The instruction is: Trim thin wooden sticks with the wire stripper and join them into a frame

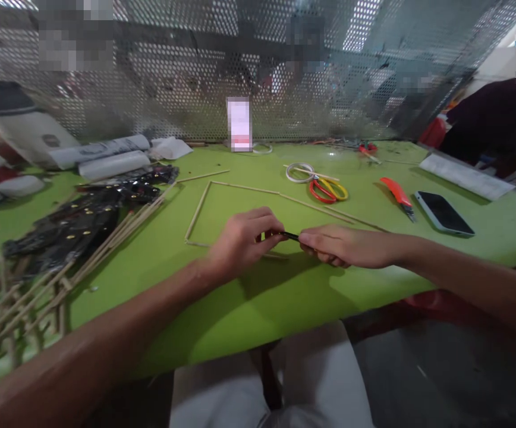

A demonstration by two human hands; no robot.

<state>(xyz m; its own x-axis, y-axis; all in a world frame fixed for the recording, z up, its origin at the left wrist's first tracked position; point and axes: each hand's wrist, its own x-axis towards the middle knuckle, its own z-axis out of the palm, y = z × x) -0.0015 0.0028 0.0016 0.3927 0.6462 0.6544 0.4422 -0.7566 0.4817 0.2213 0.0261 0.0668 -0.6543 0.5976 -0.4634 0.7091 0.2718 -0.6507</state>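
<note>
Above the green tabletop my two hands meet over one thin, dark, pen-like object [291, 236]. My left hand [244, 241] pinches its left end between thumb and fingertips. The right end disappears into my right hand [345, 245], whose fingers are closed round it; its exact kind is hard to make out. Behind and beneath the hands, thin wooden sticks [198, 213] lie end to end as an angular outline, partly covered by my left hand. Past my right hand are scissors [329, 190] with red and yellow handles, beside a tape roll [299, 172].
An orange utility knife [398, 198] and a phone [445, 214] lie at right. Bundled sticks [124, 229] and black plastic-wrapped pieces [79, 220] crowd the left. White rolls [115, 165] lie behind them. A lit screen [239, 125] stands against the perforated panel [173, 89]. Another person [499, 119] is at right.
</note>
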